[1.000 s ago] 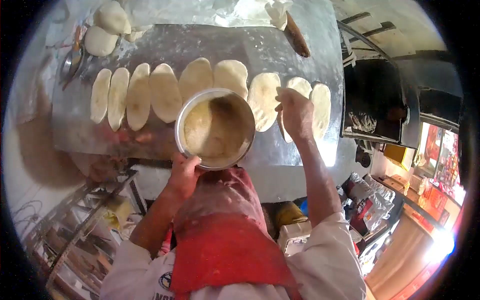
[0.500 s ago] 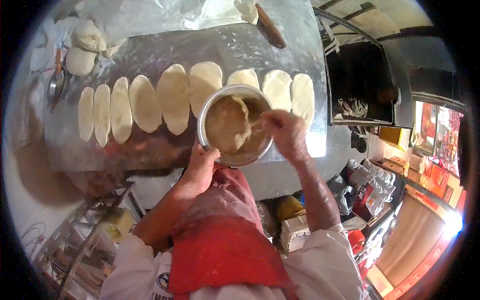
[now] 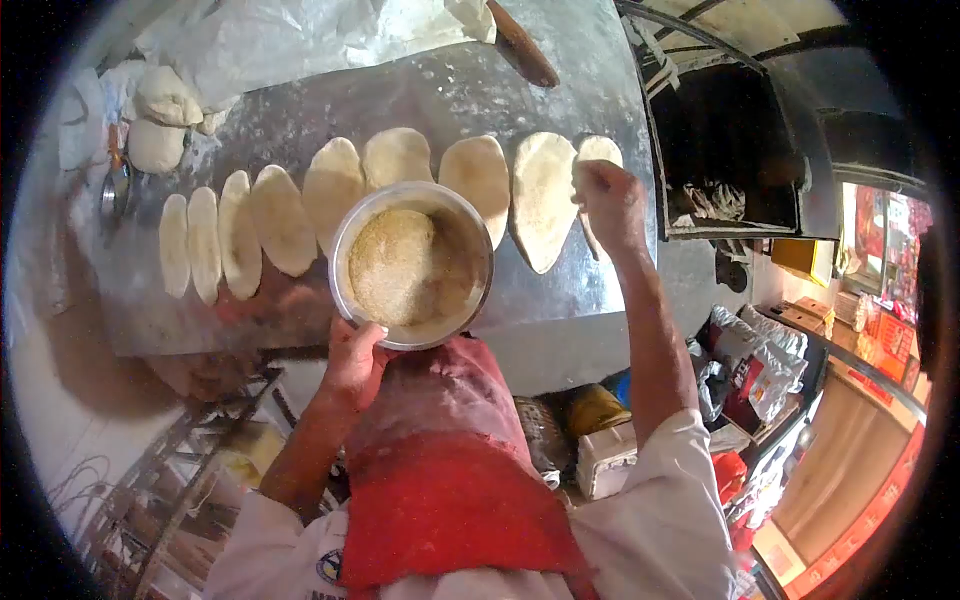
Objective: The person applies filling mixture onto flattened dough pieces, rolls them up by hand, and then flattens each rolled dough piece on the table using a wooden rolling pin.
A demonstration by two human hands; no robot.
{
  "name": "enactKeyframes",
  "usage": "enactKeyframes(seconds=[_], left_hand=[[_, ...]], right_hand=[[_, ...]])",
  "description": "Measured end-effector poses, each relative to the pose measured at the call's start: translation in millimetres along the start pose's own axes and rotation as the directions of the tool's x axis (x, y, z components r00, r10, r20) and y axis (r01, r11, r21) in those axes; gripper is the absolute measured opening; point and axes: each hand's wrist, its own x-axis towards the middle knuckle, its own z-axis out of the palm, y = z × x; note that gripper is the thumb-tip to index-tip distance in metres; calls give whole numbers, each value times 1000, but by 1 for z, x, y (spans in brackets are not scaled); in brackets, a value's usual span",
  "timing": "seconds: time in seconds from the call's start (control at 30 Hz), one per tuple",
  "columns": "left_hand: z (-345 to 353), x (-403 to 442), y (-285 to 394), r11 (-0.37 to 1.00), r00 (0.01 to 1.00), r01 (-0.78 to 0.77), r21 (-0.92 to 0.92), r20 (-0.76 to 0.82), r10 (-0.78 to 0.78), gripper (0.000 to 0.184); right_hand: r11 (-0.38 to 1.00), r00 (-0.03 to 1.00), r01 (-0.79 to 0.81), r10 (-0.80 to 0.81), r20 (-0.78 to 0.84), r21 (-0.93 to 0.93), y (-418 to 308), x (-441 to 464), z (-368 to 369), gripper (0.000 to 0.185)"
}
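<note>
My left hand (image 3: 355,358) grips the near left rim of a round metal bowl (image 3: 484,275), thumb over the edge. Inside the bowl lies a yellowish-brown, grainy filling (image 3: 390,262), heaped toward its left side. Over the rightmost flat oval of dough (image 3: 598,148), my right hand (image 3: 612,205) hovers with its fingers drawn together; whatever they hold is too small to make out. Just left of that hand lies a larger dough piece (image 3: 543,205). Several more flattened ovals (image 3: 283,220) form a row across the metal table, one partly hidden behind the bowl.
Dough lumps (image 3: 155,147) sit at the table's far left beside a wooden-handled tool (image 3: 117,175). A rolling pin (image 3: 524,45) and a plastic sheet (image 3: 300,45) lie at the back. To the right stands a dark open oven-like box (image 3: 725,150); bags (image 3: 755,365) are below.
My right hand has left the bowl and moved right, over the rightmost dough. The bowl, in my left hand, has shifted left and slightly down in view.
</note>
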Motion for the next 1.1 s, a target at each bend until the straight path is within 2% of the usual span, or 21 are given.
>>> enactKeyframes(seconds=[0.07,0.13,0.23,0.3,0.37,0.47,0.5,0.53,0.57,0.63,0.67,0.73,0.77,0.83,0.87,0.9,0.93,0.97,1.0,1.03,1.1], left_hand=[[5,-1,3,999,1000,14,46,-11,-14,60],[35,-11,16,1000,996,1,-29,-89,-4,55],[18,-6,3,996,992,85,37,-100,-81,56],[21,-3,1,995,993,84,47,-88,-79,56],[27,-4,4,995,994,79,55,-79,-75,56],[39,-6,10,999,999,26,-35,-18,-26,58],[38,-5,8,999,998,52,9,-29,-52,59],[38,-5,6,995,996,82,54,-35,-80,60],[35,-2,3,995,996,83,57,-29,-81,60],[26,6,-6,983,994,92,157,41,-99,62],[23,10,-12,983,994,92,159,44,-100,62],[22,15,-22,944,984,66,322,137,-116,64],[36,14,-18,945,984,65,321,139,-115,64],[74,12,-7,956,964,266,125,-18,-266,66],[58,22,-29,966,980,178,188,58,-192,42],[64,22,-30,965,978,181,190,67,-196,42],[74,23,-30,954,969,243,178,6,-248,42],[82,24,-31,939,953,304,162,-55,-299,42],[85,27,-33,954,977,200,225,23,-210,39],[87,28,-34,954,978,198,225,23,-208,39],[90,26,-34,974,984,171,150,14,-175,37]], right_hand=[[999,999,-20,21,25,-45,7,-6,-9,18],[1000,998,-13,13,-54,-6,33,-14,-14,20],[984,987,56,-81,-142,-170,39,12,-31,23],[975,985,91,-118,-128,-202,50,25,-40,24],[975,990,34,-63,-127,-220,52,22,-46,28],[964,992,32,-63,-108,-264,58,-1,-48,27],[966,994,5,-33,-104,-258,64,-7,-48,25],[955,984,83,-124,-129,-283,74,1,-51,25],[956,983,81,-123,-135,-284,82,12,-57,25],[797,936,258,-346,-62,-546,70,22,-59,23],[842,958,197,-274,-84,-502,65,15,-60,20],[837,963,180,-258,-81,-517,31,-21,-55,20],[833,967,169,-244,-75,-527,21,-41,-48,21],[836,928,371,-343,144,-405,15,-84,-23,26],[777,871,490,-421,254,-396,4,-101,-11,27],[707,796,601,-488,358,-373,-5,-110,-1,29],[708,801,595,-484,351,-382,-2,-112,8,29],[701,781,606,-433,450,-377,7,-113,17,30],[695,749,618,-379,544,-368,6,-112,21,30],[694,748,619,-380,544,-367,5,-111,19,30],[801,873,411,-208,441,-436,-3,-105,12,22]])
